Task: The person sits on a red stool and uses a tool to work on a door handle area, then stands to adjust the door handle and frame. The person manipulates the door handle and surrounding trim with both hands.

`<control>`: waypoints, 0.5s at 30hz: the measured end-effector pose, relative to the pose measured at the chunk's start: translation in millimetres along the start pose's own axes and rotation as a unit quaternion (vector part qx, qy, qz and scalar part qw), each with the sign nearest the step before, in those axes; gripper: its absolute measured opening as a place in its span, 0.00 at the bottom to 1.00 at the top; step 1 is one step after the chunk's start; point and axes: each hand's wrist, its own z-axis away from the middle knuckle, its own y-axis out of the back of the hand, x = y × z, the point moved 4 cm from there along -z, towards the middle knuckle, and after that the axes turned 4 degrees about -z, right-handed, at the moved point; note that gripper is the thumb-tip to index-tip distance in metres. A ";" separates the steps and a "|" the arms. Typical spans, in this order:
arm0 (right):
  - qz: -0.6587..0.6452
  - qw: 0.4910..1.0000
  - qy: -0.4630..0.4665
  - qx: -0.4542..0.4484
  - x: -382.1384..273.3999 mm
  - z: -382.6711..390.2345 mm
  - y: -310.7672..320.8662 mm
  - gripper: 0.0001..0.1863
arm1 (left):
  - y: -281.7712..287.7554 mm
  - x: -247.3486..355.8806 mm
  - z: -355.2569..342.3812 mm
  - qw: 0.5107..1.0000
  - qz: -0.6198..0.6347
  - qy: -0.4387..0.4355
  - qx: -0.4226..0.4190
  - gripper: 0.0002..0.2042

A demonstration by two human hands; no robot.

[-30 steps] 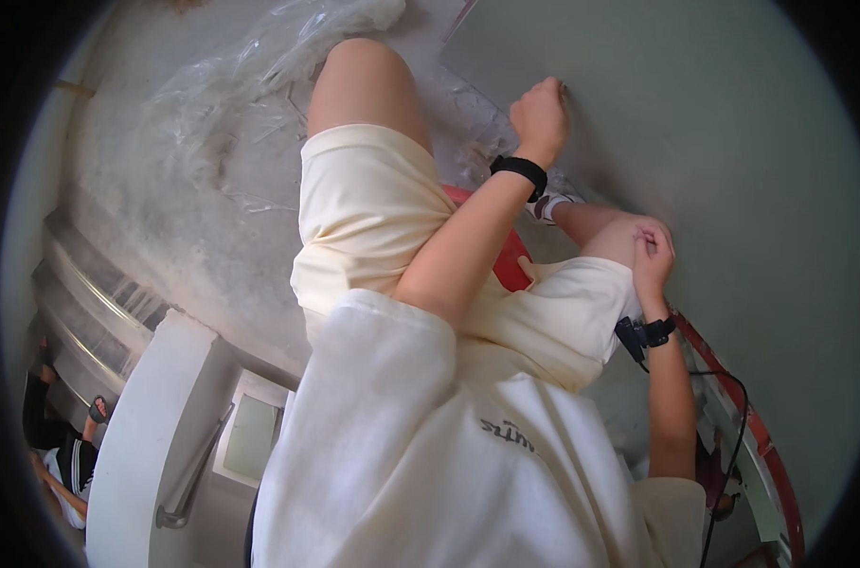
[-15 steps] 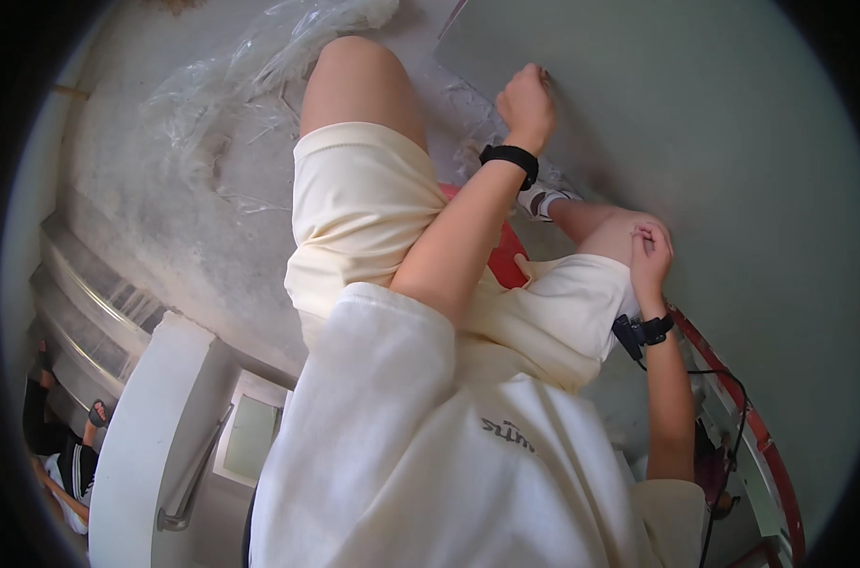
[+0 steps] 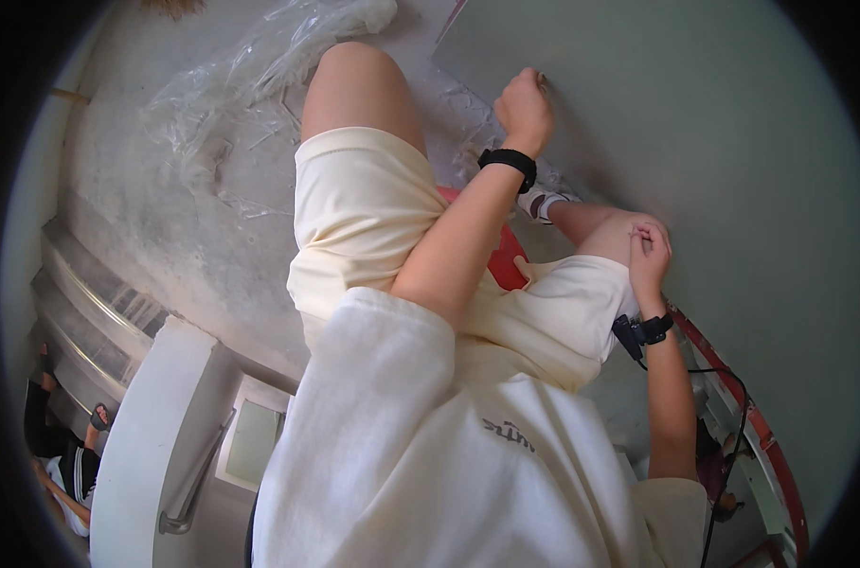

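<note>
My left hand is closed in a fist with its fingertips turned toward a large smooth grey-green panel. Whether anything is pinched inside that fist is hidden. A black band circles this wrist. Curled and closed, my right hand rests by my bent right knee, beside the same panel; nothing shows in its fingers. On that wrist sits a black strap with a small dark device, from which a black cable runs down.
Crumpled clear plastic sheeting lies on the dusty floor. Something red shows between my legs. A red-edged rail curves along the lower right. At left are steps, a white wall and another person.
</note>
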 end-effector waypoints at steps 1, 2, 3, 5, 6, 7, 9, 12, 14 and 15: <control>-0.009 1.000 -0.001 0.007 0.8 -0.2 -0.4 0.04 | -0.4 0.4 1.8 1.000 -0.001 0.000 0.000 0.06; -0.019 1.000 -0.002 0.014 1.7 0.1 -0.5 0.04 | -1.5 4.3 5.1 0.999 -0.016 -0.037 -0.002 0.06; -0.019 1.000 -0.002 0.014 3.6 0.9 -0.2 0.04 | -2.7 7.9 8.1 0.997 -0.031 -0.074 -0.003 0.06; -0.022 1.000 -0.006 0.008 5.6 0.3 0.4 0.05 | -3.1 9.0 9.2 0.997 -0.026 -0.071 -0.002 0.06; -0.023 1.000 -0.005 0.009 6.2 0.3 0.4 0.05 | -3.1 9.0 8.9 0.998 -0.021 -0.067 -0.001 0.06; 0.008 1.000 0.022 0.005 3.5 0.9 0.8 0.05 | -2.7 7.0 5.2 0.998 -0.021 -0.066 0.000 0.06; 0.039 0.998 0.051 0.000 1.7 1.5 0.3 0.05 | 0.9 -1.7 -6.2 1.000 -0.006 -0.016 0.023 0.06; 0.024 0.998 0.053 0.009 4.4 3.8 2.9 0.04 | -0.2 9.7 9.1 0.996 -0.035 -0.084 0.015 0.06; -0.055 0.998 -0.024 0.001 4.7 2.1 3.0 0.05 | -2.3 16.9 18.3 0.996 -0.031 -0.078 -0.002 0.06; -0.056 0.998 -0.023 0.001 4.0 1.5 2.7 0.05 | -3.3 19.0 19.6 0.997 -0.027 -0.072 -0.020 0.06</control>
